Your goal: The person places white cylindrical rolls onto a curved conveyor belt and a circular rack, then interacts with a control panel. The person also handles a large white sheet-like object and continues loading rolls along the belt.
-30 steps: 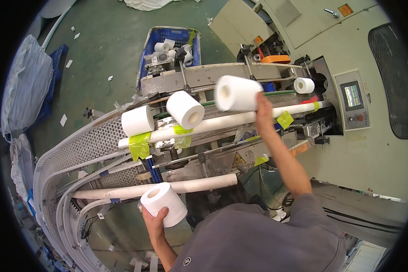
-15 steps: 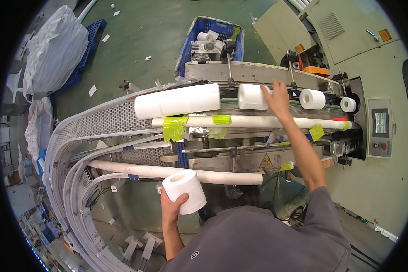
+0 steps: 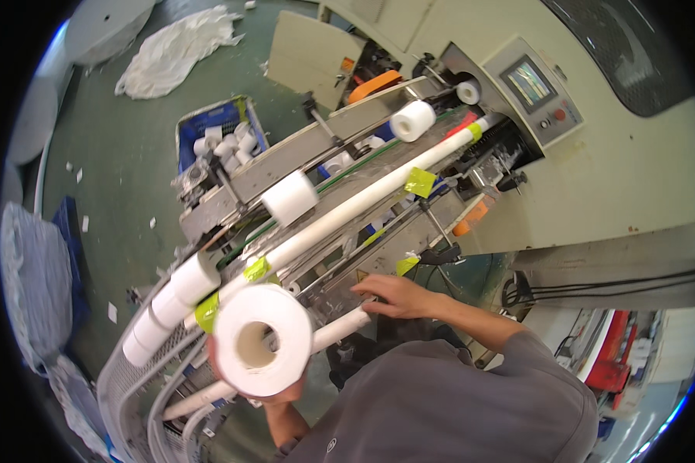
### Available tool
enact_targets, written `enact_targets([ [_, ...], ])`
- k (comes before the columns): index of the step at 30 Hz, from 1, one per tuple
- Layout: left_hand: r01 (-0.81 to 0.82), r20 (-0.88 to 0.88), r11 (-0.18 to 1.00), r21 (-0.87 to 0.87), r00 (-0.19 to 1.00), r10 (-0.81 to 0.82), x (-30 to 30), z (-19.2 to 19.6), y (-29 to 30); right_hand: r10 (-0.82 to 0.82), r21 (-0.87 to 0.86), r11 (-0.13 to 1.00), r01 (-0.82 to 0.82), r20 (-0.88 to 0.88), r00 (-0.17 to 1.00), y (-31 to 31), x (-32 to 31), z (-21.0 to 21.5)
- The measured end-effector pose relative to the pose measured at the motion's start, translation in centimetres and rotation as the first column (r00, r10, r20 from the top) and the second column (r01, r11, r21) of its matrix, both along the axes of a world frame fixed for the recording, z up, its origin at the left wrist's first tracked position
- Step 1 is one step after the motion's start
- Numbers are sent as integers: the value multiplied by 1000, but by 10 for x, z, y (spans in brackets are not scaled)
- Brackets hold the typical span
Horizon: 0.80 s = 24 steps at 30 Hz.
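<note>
Two hands at the conveyor line. Left hand (image 3: 274, 395) grips a white paper roll with a hollow cardboard core (image 3: 263, 349), raised close to the camera, core end facing the lens; only fingertips show beneath the roll's lower edge. The roll hangs over the near rail of the machine, above the curved wire-mesh guard (image 3: 123, 378).

Right hand (image 3: 398, 295) lies flat, fingers spread and released, on the near edge of the metal conveyor frame (image 3: 378, 255), touching the end of a short white plastic tube rail (image 3: 340, 330). It holds nothing.

Long white tube rail (image 3: 363, 204) runs diagonally along the conveyor, with yellow-green tape patches (image 3: 419, 182). Loose white rolls ride the belt: one mid-line (image 3: 289, 197), one near the far end (image 3: 411, 120), and a row of them at the near curved end (image 3: 170, 297).

Blue plastic crate of small rolls (image 3: 220, 143) sits on the green floor beyond the conveyor's far side. Cream machine cabinet with a small screen panel (image 3: 529, 83) stands at the conveyor's far right end.
</note>
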<state>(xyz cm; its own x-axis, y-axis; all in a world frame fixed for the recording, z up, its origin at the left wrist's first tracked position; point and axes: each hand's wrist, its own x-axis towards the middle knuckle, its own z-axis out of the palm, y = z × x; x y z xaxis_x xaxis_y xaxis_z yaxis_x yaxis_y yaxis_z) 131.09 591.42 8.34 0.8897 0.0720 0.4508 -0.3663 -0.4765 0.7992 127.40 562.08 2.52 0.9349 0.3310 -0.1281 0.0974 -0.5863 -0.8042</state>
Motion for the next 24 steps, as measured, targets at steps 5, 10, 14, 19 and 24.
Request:
enact_targets([
  [5,-87,330,981,174,944,25,155,48,-61,-400,-13,917,400,-35,916,-127,-85,9],
  [10,84,104,956,282,987,-118,210,56,-163,-589,-47,803,594,87,803,-263,-133,47],
  [14,585,-285,795,165,799,-529,122,23,-334,-578,-138,629,765,576,578,-420,-126,94],
  [19,818,-127,563,118,575,-808,96,-19,-540,15,-398,100,912,917,398,-615,-111,201],
  [24,741,169,650,172,627,-760,126,-31,-693,255,-479,-273,834,800,543,-681,-94,224],
])
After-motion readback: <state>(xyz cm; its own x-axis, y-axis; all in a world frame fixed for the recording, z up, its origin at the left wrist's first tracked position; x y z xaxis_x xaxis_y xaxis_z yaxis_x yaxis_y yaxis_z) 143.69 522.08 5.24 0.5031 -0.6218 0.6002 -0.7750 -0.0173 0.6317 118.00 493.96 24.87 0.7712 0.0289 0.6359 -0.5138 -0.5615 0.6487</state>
